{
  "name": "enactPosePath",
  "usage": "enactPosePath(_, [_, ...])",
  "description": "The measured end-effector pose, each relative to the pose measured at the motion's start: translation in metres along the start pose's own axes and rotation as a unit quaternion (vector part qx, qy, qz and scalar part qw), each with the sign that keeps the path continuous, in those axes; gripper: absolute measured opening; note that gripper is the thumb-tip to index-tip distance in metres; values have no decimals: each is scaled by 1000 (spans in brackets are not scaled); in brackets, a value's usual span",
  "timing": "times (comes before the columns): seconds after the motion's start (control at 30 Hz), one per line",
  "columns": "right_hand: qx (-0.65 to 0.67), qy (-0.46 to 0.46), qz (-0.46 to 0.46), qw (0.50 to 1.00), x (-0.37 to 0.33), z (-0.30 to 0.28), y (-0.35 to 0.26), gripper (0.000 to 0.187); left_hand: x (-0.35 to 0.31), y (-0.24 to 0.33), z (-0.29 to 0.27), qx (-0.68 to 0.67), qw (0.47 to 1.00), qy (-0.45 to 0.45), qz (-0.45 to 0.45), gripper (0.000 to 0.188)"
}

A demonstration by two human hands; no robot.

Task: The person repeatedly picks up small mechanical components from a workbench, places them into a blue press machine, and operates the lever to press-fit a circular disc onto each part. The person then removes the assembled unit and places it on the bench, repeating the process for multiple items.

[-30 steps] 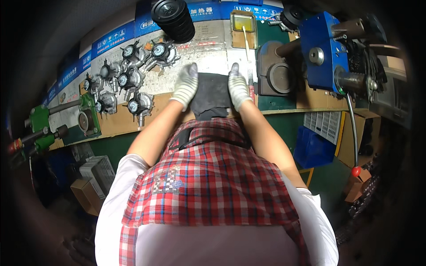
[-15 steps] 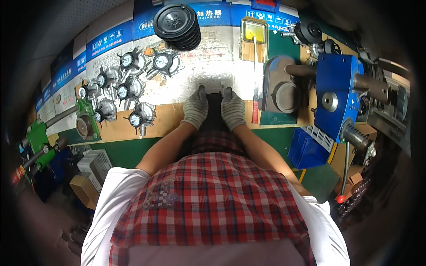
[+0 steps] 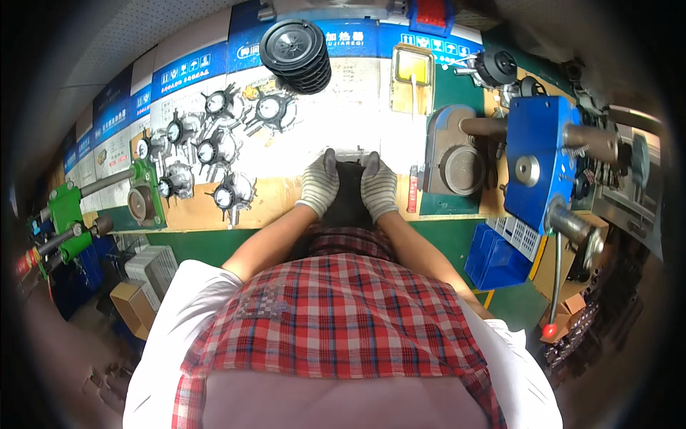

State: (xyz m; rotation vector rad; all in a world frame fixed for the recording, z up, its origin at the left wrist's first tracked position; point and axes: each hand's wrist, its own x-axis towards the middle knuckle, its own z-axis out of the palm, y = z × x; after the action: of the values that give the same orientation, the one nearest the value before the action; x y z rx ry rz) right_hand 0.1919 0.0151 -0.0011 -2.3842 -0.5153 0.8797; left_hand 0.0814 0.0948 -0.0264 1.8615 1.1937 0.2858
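At the bench's front edge, my left hand (image 3: pixel 320 187) and my right hand (image 3: pixel 379 187), both in pale striped gloves with grey fingertips, face each other with thumbs up. Between them is a black object (image 3: pixel 349 191), its far edge level with the thumbs. Both hands are closed against its sides; the fingers curl out of sight below. Its kind is too dark to make out. To the left lie several silver pump-like metal housings (image 3: pixel 216 151) with round dark-rimmed hubs. Beyond the hands stands a stack of black round discs (image 3: pixel 295 61).
A green clamp fixture (image 3: pixel 68 207) stands at the left, a blue press (image 3: pixel 539 161) with a red-knobbed lever (image 3: pixel 549 329) at the right. Near my right hand are a brown metal fixture (image 3: pixel 450 154), a red-handled brush (image 3: pixel 413 191) and a tray of yellow grease (image 3: pixel 412 68). Blue bins (image 3: pixel 493 261) sit below.
The view has shifted slightly, so the bench and its things appear a little lower. Both hands keep the same hold on the black object.
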Motion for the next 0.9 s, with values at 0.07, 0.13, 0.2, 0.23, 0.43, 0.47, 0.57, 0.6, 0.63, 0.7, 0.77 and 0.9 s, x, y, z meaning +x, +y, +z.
enactPosePath(0.07, [-136,3,-28,990,3,7,8,48,1,-21,5,111,991,21,67,42])
enactPosePath(0.13, [-92,61,-159,981,0,7,18,42,-1,-18,7,163,980,85,80,35])
enactPosePath(0.2, [-113,132,-243,954,2,11,38,38,-12,20,-6,164,978,117,63,30])
enactPosePath(0.23, [-95,145,-213,962,-6,3,29,37,-20,33,-18,195,970,116,90,29])
enactPosePath(0.43, [-86,245,-314,913,-37,-71,31,35,-65,107,-45,69,952,28,296,32])
enactPosePath(0.47, [-46,249,-286,924,-39,-80,47,37,-76,119,-44,10,947,9,321,34])
enactPosePath(0.57, [22,239,-176,955,-61,-152,105,44,-86,94,-47,-13,948,110,299,41])
enactPosePath(0.6, [92,147,-99,980,-69,-187,128,47,-87,64,-48,-24,956,151,251,40])
enactPosePath(0.63, [97,120,-46,987,-78,-224,147,49,-91,21,-48,-25,970,183,158,44])
enactPosePath(0.7, [180,120,31,976,-93,-276,176,52,-102,-54,-38,61,978,183,81,50])
enactPosePath(0.77, [339,164,76,923,-81,-297,211,53,-116,-70,-13,99,982,135,81,67])
enactPosePath(0.9, [248,216,144,933,25,-285,294,60,-116,-60,32,217,974,34,48,98])
